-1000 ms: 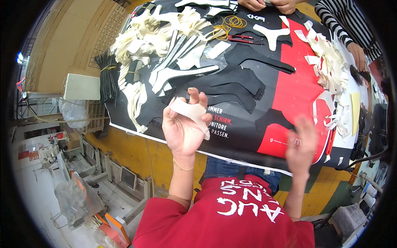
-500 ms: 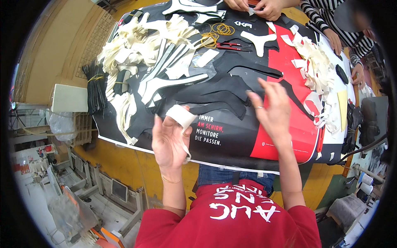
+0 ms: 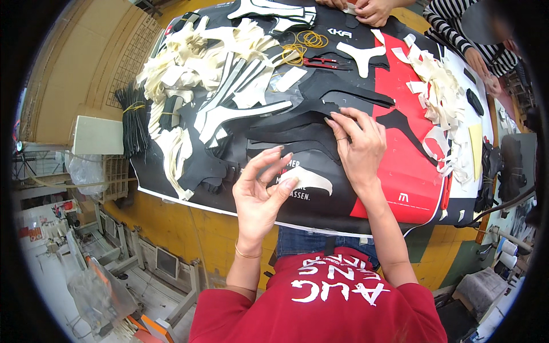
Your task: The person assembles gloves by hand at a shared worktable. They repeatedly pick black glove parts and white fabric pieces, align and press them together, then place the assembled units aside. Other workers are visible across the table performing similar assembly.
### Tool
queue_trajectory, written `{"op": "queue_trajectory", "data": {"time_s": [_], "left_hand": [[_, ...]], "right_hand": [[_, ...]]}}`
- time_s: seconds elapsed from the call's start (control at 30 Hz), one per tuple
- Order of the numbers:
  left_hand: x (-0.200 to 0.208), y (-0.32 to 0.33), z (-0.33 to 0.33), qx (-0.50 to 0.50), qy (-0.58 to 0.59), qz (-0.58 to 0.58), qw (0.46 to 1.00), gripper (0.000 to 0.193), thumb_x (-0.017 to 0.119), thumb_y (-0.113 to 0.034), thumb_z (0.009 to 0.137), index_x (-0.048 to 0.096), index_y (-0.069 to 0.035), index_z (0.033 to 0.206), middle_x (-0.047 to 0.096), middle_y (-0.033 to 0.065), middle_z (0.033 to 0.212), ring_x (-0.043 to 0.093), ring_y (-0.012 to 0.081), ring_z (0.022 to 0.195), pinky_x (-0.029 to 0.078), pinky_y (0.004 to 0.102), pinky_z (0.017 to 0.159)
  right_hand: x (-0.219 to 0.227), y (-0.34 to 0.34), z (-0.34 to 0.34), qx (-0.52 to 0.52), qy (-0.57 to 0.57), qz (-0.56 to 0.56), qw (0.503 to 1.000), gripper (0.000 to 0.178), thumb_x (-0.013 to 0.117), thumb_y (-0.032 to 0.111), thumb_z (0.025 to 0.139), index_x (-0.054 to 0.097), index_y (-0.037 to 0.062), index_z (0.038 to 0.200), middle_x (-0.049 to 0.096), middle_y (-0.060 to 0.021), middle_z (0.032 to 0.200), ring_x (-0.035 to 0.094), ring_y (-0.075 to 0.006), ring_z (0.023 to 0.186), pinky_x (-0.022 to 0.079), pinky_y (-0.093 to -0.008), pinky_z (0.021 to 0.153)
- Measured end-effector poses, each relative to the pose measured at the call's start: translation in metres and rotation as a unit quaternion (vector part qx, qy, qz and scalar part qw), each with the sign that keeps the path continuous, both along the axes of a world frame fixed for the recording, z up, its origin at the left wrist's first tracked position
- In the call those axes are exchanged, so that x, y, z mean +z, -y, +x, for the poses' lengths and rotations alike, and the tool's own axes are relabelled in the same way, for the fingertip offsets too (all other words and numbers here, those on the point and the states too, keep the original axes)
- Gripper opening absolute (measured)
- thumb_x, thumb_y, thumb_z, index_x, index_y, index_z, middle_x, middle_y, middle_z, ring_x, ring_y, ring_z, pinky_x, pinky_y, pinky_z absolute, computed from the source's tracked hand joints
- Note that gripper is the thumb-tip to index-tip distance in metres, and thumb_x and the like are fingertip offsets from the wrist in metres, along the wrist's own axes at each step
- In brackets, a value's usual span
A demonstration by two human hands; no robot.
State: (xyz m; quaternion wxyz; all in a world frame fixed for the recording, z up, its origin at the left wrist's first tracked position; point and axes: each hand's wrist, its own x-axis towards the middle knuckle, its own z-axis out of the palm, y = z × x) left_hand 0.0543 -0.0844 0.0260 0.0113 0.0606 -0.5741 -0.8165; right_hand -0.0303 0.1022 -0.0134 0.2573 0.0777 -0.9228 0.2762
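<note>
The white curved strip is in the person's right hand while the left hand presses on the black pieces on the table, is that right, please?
Not quite: the hands are swapped. The head view shows the left hand pinching the white curved strip between thumb and fingers, while the right hand presses its fingertips on the black pieces lying on the table.

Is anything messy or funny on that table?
Yes. Cream paper strips lie in loose heaps and spill toward the right edge of the black and red sheet. Nothing looks broken or spilled wet.
</note>
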Motion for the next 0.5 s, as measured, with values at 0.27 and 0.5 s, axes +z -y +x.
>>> {"op": "queue_trajectory", "data": {"time_s": [0.27,0.5], "left_hand": [[0.01,-0.017,0.006,0.003,-0.038,-0.125,0.991,0.017,0.068,0.012,0.086,0.069,0.007,0.103,0.065,0.0175,0.116,0.069,0.0224,0.102,0.061,0.0295,0.084],[0.038,-0.037,0.021,-0.173,0.006,-0.152,0.973,0.013,0.073,0.006,0.084,0.072,0.005,0.097,0.073,0.0114,0.085,0.066,0.0104,0.061,0.05,0.0209,0.052]], "right_hand": [[0.03,-0.028,0.031,0.094,0.008,-0.199,0.975,0.019,0.075,0.009,0.085,0.074,0.0089,0.103,0.073,-0.0064,0.098,0.067,-0.0213,0.082,0.048,-0.0331,0.073],[0.047,-0.103,0.101,-0.052,0.217,-0.298,0.928,0.021,0.07,0.007,0.091,0.068,-0.0025,0.109,0.068,-0.0146,0.092,0.064,-0.0233,0.074,0.051,-0.032,0.067]]}}
